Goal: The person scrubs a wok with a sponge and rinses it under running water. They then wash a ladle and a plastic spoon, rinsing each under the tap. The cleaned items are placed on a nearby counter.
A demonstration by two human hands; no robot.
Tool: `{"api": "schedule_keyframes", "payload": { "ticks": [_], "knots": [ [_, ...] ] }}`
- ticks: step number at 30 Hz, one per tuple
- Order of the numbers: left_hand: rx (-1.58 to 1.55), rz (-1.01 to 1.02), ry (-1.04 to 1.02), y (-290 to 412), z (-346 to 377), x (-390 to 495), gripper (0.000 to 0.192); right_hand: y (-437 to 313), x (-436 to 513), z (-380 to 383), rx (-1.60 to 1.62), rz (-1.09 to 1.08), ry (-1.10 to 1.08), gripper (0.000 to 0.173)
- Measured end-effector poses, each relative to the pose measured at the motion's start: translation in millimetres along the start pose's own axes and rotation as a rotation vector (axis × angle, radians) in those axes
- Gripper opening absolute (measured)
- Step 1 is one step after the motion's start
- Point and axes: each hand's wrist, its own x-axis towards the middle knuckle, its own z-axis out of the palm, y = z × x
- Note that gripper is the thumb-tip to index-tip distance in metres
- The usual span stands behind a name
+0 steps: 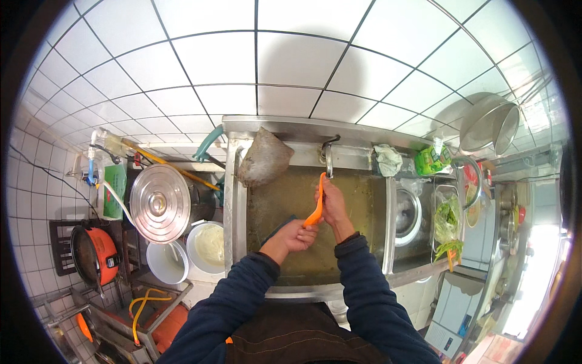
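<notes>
An orange long-handled spoon or ladle (319, 204) is held upright in the picture over a stainless steel sink (388, 227) of murky water. My left hand (298, 235) is closed around its lower end. My right hand (334, 202) grips it along its upper part, just under the metal faucet (329, 159). A dark, flat item (279, 227) shows partly behind my left hand; what it is cannot be told. At the sink's upper left corner lies a broad, worn grey-brown piece (266, 159), its material unclear.
Left of the sink stand a round metal lid (159, 203), white buckets (167, 261) and an orange cooker (102, 257). On the right are a second basin with a metal bowl (406, 214), a tray of bagged greens (446, 218), a pale cloth (388, 160) and hanging strainers (486, 125).
</notes>
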Motion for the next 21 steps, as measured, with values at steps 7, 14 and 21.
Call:
{"api": "schedule_keyframes", "payload": {
  "ticks": [7,14,21],
  "knots": [
    [0.165,0.195,0.206,6.1,9.7,-2.4,0.024,-8.8,-10.4,12.8,-0.290,-0.060,-0.013,0.026],
    [1.261,1.145,0.836,-12.1,26.9,14.4,0.026,-2.3,-1.3,11.2,-0.538,-0.186,0.153,0.027],
    [1.616,1.321,1.110,-26.6,4.8,1.1,0.024,22.3,-12.0,14.0,-0.484,-0.220,0.245,0.026]
  ]
}}
